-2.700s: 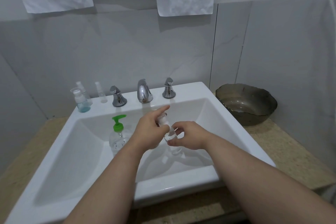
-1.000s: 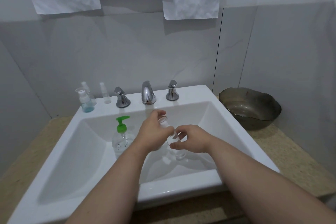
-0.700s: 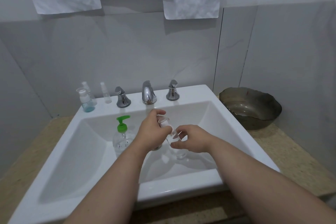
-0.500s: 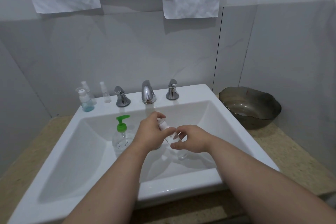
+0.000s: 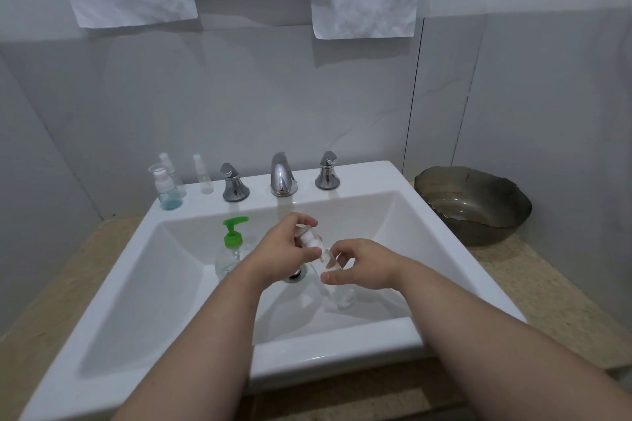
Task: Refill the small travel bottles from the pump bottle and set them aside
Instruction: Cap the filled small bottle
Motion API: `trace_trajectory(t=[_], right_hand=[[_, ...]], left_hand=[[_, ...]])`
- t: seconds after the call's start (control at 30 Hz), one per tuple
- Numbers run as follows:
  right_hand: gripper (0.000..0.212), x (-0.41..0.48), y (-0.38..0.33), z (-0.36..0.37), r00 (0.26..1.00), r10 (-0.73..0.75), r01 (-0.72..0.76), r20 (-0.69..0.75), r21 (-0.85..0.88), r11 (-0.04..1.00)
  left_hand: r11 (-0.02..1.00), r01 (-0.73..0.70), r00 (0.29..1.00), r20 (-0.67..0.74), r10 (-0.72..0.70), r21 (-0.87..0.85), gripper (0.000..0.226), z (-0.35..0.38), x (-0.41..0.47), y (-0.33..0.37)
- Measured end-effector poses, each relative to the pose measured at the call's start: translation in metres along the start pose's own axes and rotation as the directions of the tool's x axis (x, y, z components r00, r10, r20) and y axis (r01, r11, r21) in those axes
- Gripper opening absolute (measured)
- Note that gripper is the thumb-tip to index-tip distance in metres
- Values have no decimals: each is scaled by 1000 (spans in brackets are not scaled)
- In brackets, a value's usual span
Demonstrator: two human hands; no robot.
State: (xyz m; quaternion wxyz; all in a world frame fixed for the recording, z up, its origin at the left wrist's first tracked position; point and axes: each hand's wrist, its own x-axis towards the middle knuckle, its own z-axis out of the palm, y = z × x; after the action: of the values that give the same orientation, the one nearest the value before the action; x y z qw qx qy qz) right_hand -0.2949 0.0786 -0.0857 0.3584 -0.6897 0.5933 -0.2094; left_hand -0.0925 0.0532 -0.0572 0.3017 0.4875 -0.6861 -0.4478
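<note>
Between both hands, clear travel bottle (image 5: 324, 256)

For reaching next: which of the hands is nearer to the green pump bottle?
Left. The left hand is just right of the green pump bottle; the right hand is farther right, holding the small bottle.

Pump bottle (image 5: 232, 251) stands inside sink (image 5: 342, 349), left of the drain. Both hands over basin centre: left hand (image 5: 280, 253) and right hand (image 5: 359, 265) meet on a small travel bottle (image 5: 316, 248), tilted. Faucet (image 5: 283, 175) on back ledge between two handles. Three more travel bottles (image 5: 167, 186) at ledge's back-left corner. Bowl (image 5: 473, 203) on counter right of sink, by wall.
</note>
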Motion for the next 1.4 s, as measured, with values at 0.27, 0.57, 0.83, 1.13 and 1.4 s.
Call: trace_trajectory(t=[0.27,0.57,0.83,1.13,1.4], right_hand=[[39,1,-4,-2,996,37,-29,-81,108,994],[49,-5,-12,-3,998,28,-32,-60,-66,997],[20,-8,-14,-10,996,92,-91,-11,10,996],[26,-20,-19,-15,978,150,-166,145,106,980],[48,-10,-16,-11,966,188,-174,-176,88,981]], left_hand=[[983,129,979,-172,-106,130,39,4,8,-1],[939,238,971,48,-234,-247,36,-1,4,-1],[989,-40,999,13,42,-141,8,3,-1,8],[994,-80,990,112,88,-71,13,1,-8,8],[968,77,987,-118,-108,-240,54,6,8,6]])
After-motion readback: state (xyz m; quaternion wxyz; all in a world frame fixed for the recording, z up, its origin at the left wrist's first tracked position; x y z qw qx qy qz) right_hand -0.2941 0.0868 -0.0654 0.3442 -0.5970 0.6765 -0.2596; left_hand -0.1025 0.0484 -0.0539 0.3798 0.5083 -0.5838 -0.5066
